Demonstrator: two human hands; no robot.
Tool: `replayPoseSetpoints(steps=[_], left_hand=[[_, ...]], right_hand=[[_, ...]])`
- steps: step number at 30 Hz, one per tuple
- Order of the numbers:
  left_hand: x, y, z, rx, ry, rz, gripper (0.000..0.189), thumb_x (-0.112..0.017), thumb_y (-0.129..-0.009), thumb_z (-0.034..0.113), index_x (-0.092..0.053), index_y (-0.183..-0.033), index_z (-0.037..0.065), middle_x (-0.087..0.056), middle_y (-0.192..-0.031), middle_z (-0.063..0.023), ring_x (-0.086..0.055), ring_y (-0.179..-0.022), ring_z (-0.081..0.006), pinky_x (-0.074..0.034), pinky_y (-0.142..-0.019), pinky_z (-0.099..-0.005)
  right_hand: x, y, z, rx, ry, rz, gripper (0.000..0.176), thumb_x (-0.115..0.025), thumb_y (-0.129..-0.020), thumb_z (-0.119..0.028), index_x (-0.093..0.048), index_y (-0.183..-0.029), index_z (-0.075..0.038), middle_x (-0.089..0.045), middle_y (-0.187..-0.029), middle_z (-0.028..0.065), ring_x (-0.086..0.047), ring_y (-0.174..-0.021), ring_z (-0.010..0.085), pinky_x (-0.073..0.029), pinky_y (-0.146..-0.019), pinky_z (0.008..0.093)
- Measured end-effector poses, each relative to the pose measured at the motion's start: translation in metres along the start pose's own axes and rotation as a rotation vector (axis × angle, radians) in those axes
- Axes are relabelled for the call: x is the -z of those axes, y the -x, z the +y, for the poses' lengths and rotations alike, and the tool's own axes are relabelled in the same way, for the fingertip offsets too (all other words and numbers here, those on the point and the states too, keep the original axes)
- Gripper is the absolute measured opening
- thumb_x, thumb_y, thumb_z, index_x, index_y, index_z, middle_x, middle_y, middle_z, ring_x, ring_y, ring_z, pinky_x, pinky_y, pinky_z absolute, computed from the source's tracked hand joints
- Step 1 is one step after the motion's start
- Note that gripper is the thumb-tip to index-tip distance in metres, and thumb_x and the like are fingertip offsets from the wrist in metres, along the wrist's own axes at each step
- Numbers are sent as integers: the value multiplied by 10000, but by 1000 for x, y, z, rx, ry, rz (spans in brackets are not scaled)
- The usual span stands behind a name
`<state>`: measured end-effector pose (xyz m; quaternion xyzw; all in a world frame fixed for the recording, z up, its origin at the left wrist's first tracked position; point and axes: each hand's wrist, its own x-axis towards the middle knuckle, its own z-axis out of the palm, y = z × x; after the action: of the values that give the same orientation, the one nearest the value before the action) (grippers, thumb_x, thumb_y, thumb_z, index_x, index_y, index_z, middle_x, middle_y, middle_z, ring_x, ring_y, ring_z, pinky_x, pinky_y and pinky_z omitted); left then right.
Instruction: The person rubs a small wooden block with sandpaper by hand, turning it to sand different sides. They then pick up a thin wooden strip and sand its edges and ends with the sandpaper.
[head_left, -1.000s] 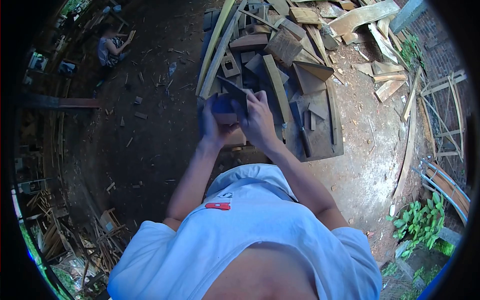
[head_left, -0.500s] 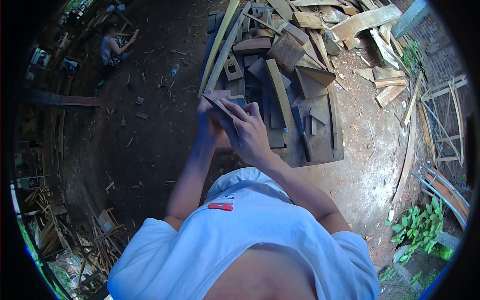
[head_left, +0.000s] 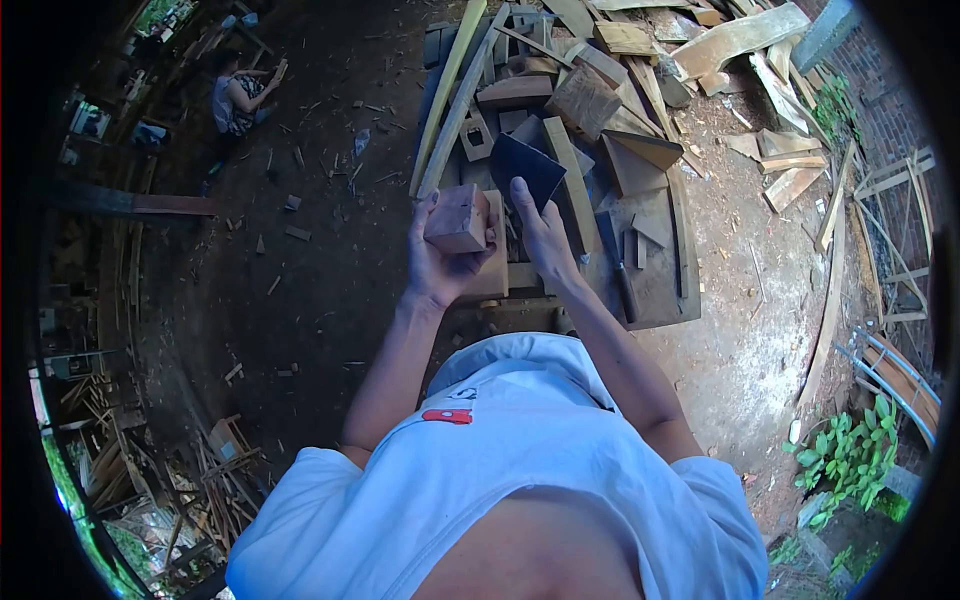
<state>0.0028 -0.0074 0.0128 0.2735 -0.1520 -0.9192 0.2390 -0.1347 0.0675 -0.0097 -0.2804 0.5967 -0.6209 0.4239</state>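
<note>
My left hand [head_left: 440, 268] is wrapped round a reddish wooden block [head_left: 457, 222], palm up, fingers along its right side. In my right hand [head_left: 545, 240] is a dark, thin sheet of sandpaper [head_left: 527, 172], gripped near its lower edge with the thumb on top. The sheet is held apart from the block, up and to the right of it. Both hands are over the near end of a workbench [head_left: 655, 312]. Right of my right hand lies a long-bladed tool with a dark handle [head_left: 624, 285].
Boards and offcuts cover the bench, among them a long pale strip [head_left: 450, 90] and a wooden piece with a square hole [head_left: 476, 139]. More scrap wood [head_left: 740, 45] is heaped behind. At the far left another person [head_left: 238, 98] sits holding a piece of wood.
My hands have moved apart. The sandpaper, earlier edge-on between both hands, is now up and right in my right hand, and the block in my left hand has come into plain view.
</note>
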Motion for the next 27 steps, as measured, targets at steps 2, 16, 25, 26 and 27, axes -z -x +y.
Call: replayPoseSetpoints(steps=[2,16,25,26,27], left_hand=[[-1,0,-1,-3,-27,-62,533,-482,-897,506,-545,-1129,30,-595,-987,-153,-604,-781,-232,-520,-681,-332],[-8,5,8,-63,-12,-59,465,-541,-912,348,-477,-1238,23,-560,-1140,-195,-627,-937,-284,-541,-848,-400],[-14,7,1,-342,-333,51,338,-640,-864,132,-531,-1180,84,-586,-1143,-88,-601,-1059,-193,-511,-956,-386],[-13,7,2,-371,-382,59,330,-637,-865,119,-535,-1178,90,-582,-1151,-84,-597,-1065,-190,-506,-963,-387],[-14,8,3,-380,-383,59,330,-637,-865,119,-535,-1178,90,-582,-1151,-84,-597,-1065,-190,-506,-963,-387]], right_hand=[[-10,2,-1,57,-52,16,493,-477,-960,-466,-558,-1063,9,-570,-926,72,-490,-831,140,-421,-768,304],[-17,16,4,127,-145,63,376,-510,-966,-386,-589,-965,-18,-574,-813,16,-511,-789,94,-415,-722,258],[-19,10,-4,413,194,25,315,-552,-949,-291,-571,-1109,-20,-543,-1002,139,-462,-944,254,-378,-865,357],[-19,6,2,341,54,-31,303,-564,-944,-275,-574,-1120,-28,-548,-1022,128,-475,-971,239,-381,-881,355],[-17,4,3,347,53,-37,303,-564,-944,-275,-574,-1120,-28,-548,-1022,128,-475,-971,239,-381,-881,355]])
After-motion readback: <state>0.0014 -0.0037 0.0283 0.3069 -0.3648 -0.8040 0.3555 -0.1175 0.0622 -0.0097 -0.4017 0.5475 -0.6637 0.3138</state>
